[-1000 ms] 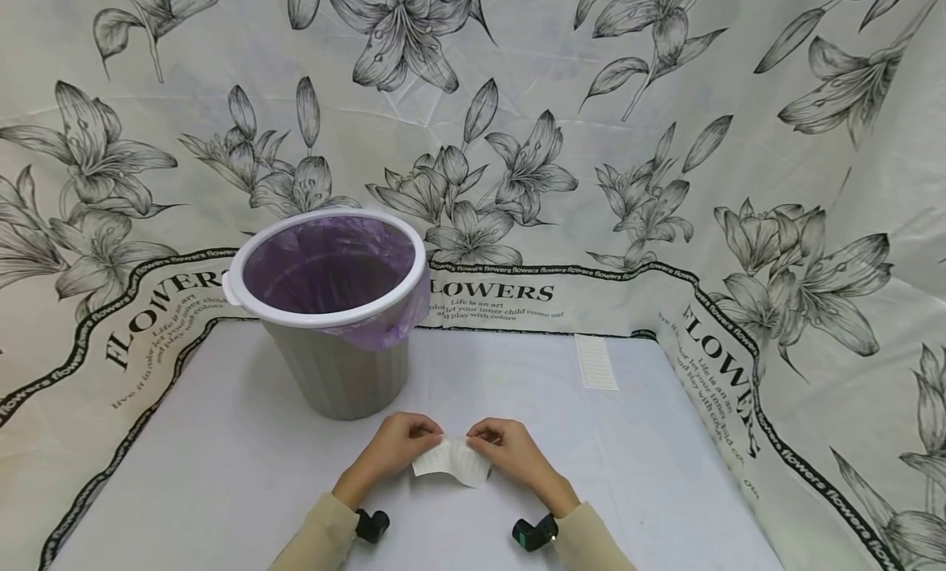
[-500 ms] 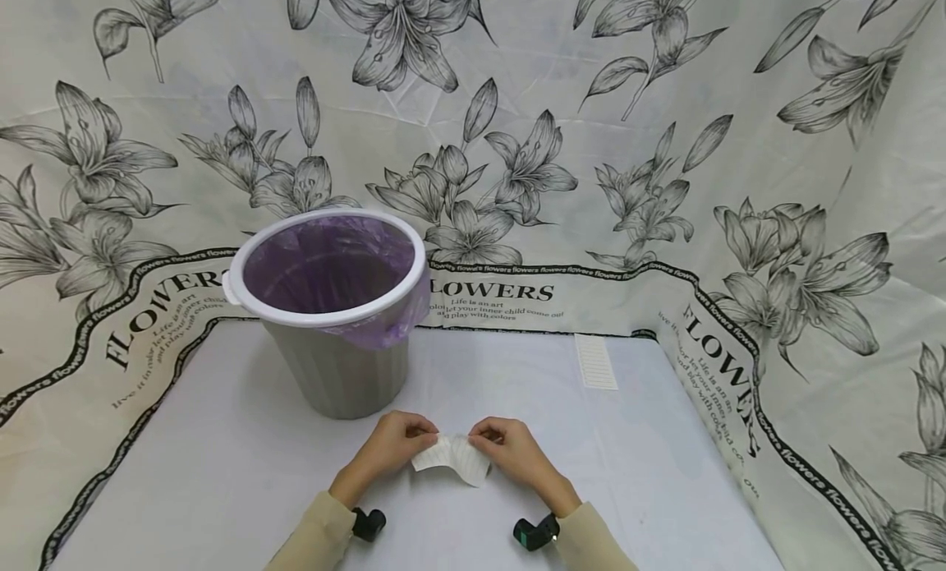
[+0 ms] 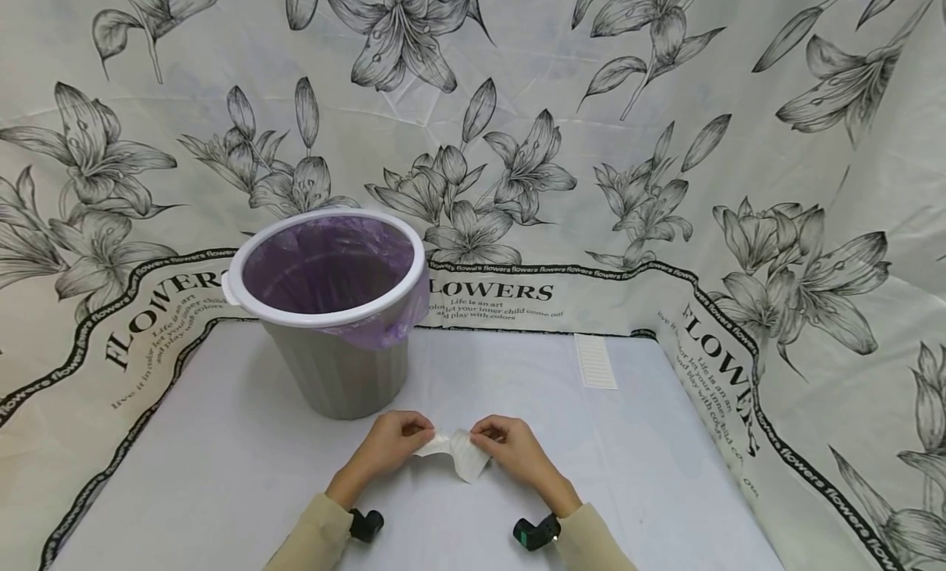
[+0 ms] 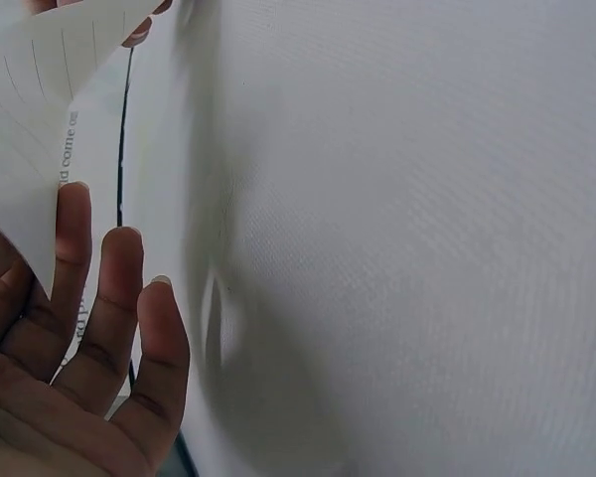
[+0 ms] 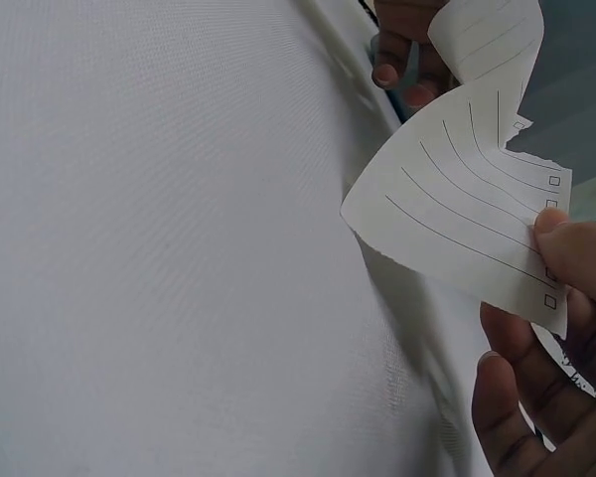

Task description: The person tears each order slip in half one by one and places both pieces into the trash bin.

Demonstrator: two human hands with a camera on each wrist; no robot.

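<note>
A small lined paper sheet (image 3: 469, 456) with checkbox squares along one edge is stretched between both hands, low over the table. My left hand (image 3: 389, 446) pinches its left part, and my right hand (image 3: 515, 449) pinches the right. In the right wrist view the paper (image 5: 467, 189) shows a ragged tear cut in from the checkbox edge, between the hands. It bends and twists there, while the two parts still join lower down. The right thumb (image 5: 574, 253) presses on the checkbox edge. Other left fingers (image 4: 119, 298) extend behind the paper in the left wrist view.
A grey waste bin (image 3: 347, 374) with a white rim and purple liner stands left of centre, just beyond the left hand. Another lined paper strip (image 3: 595, 361) lies at the table's back right. Flower-printed cloth (image 3: 517, 226) hangs behind the white table (image 3: 650, 472).
The left hand has shifted slightly left, away from the right hand. The paper, earlier a broad curved sheet, now twists at its middle, and its right part has swung round.
</note>
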